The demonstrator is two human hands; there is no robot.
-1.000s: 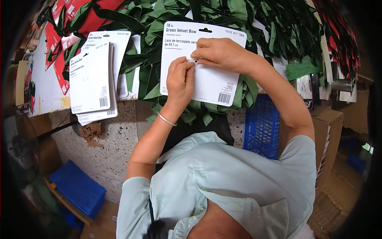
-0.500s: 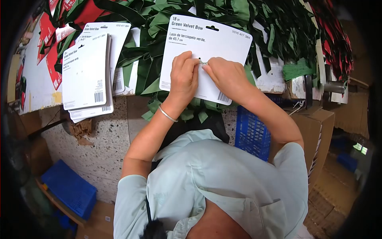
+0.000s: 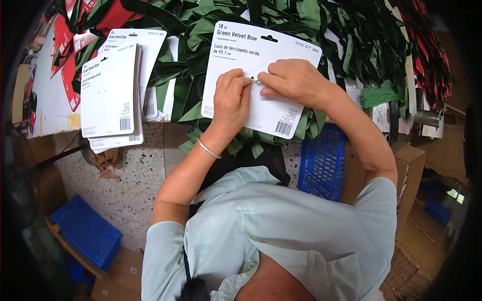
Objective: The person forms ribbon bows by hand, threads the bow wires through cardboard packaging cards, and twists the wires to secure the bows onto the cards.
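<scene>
A white card (image 3: 236, 55) printed "Green Velvet Bow" lies tilted over green velvet ribbons (image 3: 193, 95). At its middle a thin green twist tie (image 3: 256, 81) comes out near a small dark hole. My left hand (image 3: 232, 100) is closed in a pinch at the tie's left end, its wrist low on the card. From the right, my right hand (image 3: 293, 83) pinches the tie's other end between thumb and forefinger. What lies behind the card is hidden.
A stack of white cards (image 3: 110, 95) sits at the left table edge. Red cards (image 3: 65, 70) lie beyond it. A bundle of green ties (image 3: 381, 90) is at the right. Below stand a blue crate (image 3: 321, 163), a blue bin (image 3: 86, 232) and a cardboard box (image 3: 409, 165).
The card first shifted and tilted in view. Since then my right hand has turned and drawn slightly to the right, uncovering the barcode, while my left hand has stayed nearly in place.
</scene>
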